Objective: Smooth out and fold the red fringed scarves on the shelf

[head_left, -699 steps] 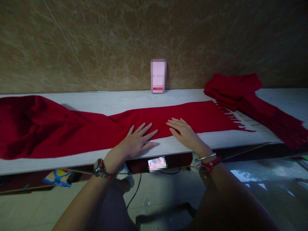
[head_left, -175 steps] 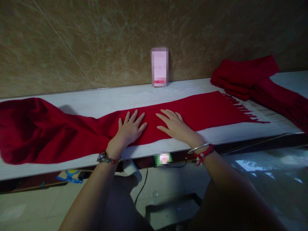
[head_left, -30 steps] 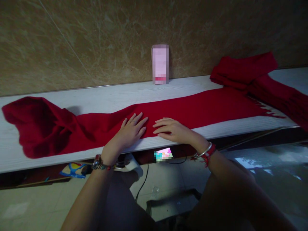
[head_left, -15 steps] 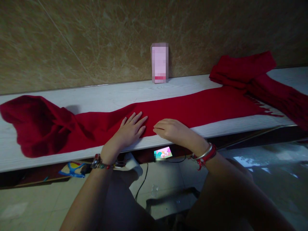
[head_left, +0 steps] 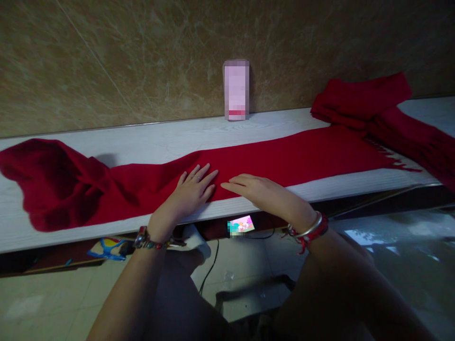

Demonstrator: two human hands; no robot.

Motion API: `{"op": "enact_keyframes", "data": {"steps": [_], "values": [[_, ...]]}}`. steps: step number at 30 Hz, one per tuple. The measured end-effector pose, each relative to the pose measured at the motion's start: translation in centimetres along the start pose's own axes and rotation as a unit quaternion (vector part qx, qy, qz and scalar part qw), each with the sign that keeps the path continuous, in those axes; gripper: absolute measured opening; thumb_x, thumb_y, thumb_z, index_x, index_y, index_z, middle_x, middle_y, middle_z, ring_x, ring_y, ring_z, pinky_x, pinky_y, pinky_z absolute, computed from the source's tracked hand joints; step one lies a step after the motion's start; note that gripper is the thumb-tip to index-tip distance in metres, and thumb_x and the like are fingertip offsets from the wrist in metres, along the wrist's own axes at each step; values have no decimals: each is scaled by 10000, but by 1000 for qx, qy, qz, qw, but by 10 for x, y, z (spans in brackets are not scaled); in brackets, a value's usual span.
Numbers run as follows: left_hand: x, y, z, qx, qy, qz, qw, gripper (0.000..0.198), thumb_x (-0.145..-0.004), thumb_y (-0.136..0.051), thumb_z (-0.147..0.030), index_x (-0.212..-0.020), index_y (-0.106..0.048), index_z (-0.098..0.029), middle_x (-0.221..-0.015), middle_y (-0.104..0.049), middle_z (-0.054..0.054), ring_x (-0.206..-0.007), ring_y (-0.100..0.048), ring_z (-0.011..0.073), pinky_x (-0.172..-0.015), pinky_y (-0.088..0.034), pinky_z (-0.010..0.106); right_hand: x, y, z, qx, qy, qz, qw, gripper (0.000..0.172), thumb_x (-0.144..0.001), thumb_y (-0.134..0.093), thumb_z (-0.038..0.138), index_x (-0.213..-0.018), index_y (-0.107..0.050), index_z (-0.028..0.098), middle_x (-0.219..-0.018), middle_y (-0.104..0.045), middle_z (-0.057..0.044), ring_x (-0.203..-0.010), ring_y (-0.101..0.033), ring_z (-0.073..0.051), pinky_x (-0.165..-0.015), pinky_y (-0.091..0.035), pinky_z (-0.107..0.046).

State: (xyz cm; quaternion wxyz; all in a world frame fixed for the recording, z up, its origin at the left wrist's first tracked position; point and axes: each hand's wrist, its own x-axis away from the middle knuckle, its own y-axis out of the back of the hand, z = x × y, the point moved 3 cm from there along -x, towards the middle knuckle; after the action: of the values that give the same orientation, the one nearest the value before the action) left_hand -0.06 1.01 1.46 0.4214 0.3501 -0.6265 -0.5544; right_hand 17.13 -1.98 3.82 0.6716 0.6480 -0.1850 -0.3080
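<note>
A long red scarf (head_left: 284,161) stretches along the white table (head_left: 167,137), flat in the middle and bunched up at its left end. Fringe shows at its right end. My left hand (head_left: 192,192) lies on the scarf with its fingers spread. Just to the right, my right hand (head_left: 256,189) rests on the scarf near the table's front edge, its fingers stretched out and close together. Neither hand grips anything. A second bundle of red fabric (head_left: 359,104) lies folded at the right, beside the fringe, its dark strands hanging toward the front edge.
A blurred pink phone-like object (head_left: 236,90) leans upright against the brown marbled wall (head_left: 159,57). Below the table's front edge sit a lit screen (head_left: 241,226), a black cable (head_left: 210,270) and a blue-handled item (head_left: 112,248). Tiled floor (head_left: 46,303) lies beneath.
My right hand's fingers have straightened from a curled pose and now reach slightly further left on the scarf. My left hand and the scarf look the same.
</note>
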Motion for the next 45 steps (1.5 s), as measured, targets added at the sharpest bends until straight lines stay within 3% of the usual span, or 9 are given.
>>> {"op": "enact_keyframes", "data": {"steps": [4,11,14,18,20,23,30,39,45], "values": [[0,-1,0,0,1,-3,1000,484,-963,-267,-335,-1436,-331,-255,-1542,-227,49,-1410,-191,276,-1111,-235,534,3,0,-5,17,-28,-1,999,464,-853,-393,-10,-1233,-570,190,-1168,-638,-103,-1046,-598,-203,-839,-522,-337],[-2,-5,5,13,-17,-35,999,471,-956,-296,-337,-1412,-378,-251,-1520,-296,76,-1394,-242,301,-1084,-263,567,6,-7,-16,36,-49,-57,997,458,-852,-400,-6,-1226,-584,185,-1144,-661,-105,-1055,-595,-217,-888,-496,-380],[-2,-2,4,32,-88,-82,992,445,-941,-351,-332,-1339,-486,-186,-1440,-416,125,-1338,-346,297,-1068,-321,511,7,-9,-20,8,-43,-67,997,411,-851,-422,-1,-1177,-611,163,-1117,-671,-95,-1027,-600,-198,-915,-479,-370],[3,6,-3,70,-207,-125,968,419,-896,-470,-416,-1195,-604,-155,-1188,-588,125,-1100,-544,236,-948,-457,390,9,-10,-23,-26,-11,-65,997,234,-870,-509,117,-1039,-669,147,-1010,-695,-86,-944,-613,-188,-882,-495,-348],[5,8,-5,74,-222,-135,963,396,-878,-506,-417,-1149,-627,-155,-1095,-617,112,-1001,-578,221,-885,-488,369,12,-9,-24,-29,9,-68,997,215,-874,-524,152,-1025,-677,155,-1015,-693,-85,-949,-613,-191,-873,-501,-352],[6,10,-7,69,-228,-148,960,345,-891,-488,-363,-1103,-649,-142,-1042,-634,113,-950,-590,214,-848,-497,362,16,-10,-26,-26,11,-76,997,320,-862,-493,87,-1134,-640,170,-1091,-674,-89,-993,-608,-194,-886,-498,-359],[3,12,-10,54,-240,-158,956,326,-893,-482,-339,-1068,-667,-135,-1008,-653,116,-899,-606,204,-807,-507,345,19,-11,-29,-55,-13,-86,995,569,-821,-357,-51,-1300,-510,215,-1215,-622,-60,-1082,-581,-168,-908,-480,-323],[0,13,-10,62,-241,-151,957,402,-859,-526,-392,-1147,-637,-134,-1129,-633,139,-1018,-592,243,-891,-488,413,12,-10,-25,33,-19,-134,990,272,-873,-447,50,-990,-676,139,-980,-691,-91,-909,-598,-190,-823,-468,-341],[1,15,-5,85,-263,-148,949,335,-871,-449,-230,-1129,-660,-189,-1212,-624,99,-1103,-571,214,-966,-453,420,18,-10,-25,-2,-6,-154,988,238,-891,-468,107,-942,-699,135,-901,-693,-87,-862,-587,-179,-789,-455,-327]]}}
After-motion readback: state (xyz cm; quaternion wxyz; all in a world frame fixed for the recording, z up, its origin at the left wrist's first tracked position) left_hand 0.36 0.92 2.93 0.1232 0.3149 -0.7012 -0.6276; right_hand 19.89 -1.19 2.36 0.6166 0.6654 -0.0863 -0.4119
